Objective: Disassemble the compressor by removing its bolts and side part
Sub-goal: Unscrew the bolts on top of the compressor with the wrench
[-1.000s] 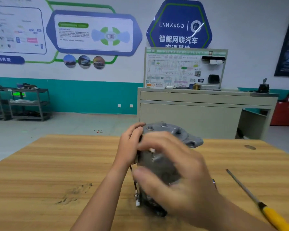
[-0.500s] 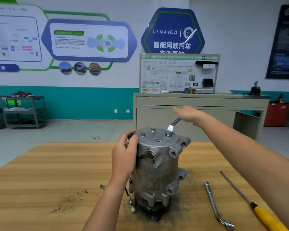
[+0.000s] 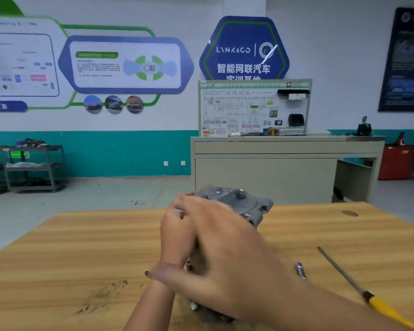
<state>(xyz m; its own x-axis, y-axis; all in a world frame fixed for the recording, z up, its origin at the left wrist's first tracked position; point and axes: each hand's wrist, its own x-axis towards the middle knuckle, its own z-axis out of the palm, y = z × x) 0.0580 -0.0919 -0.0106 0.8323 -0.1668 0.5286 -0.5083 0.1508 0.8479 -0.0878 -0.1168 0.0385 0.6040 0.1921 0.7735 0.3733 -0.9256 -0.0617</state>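
Note:
A grey metal compressor (image 3: 243, 203) stands upright on the wooden table (image 3: 81, 247), with bolt heads showing on its top cover. My left hand (image 3: 176, 235) grips its upper left side. My right hand (image 3: 227, 261) is blurred and lies across the front of the compressor, hiding most of the body. A small silver end of a wrench (image 3: 178, 212) shows at its fingers; the rest of the wrench is hidden.
A silver bar tool (image 3: 300, 270) lies right of the compressor. Further right lies a long screwdriver (image 3: 339, 271) with a yellow handle. Dark grime marks the table at the near left. A beige cabinet (image 3: 285, 168) stands beyond the table's far edge.
Half a second ago my right hand held the wrench out behind the compressor's top; it has swung back toward me across the front. My left hand stays on the compressor.

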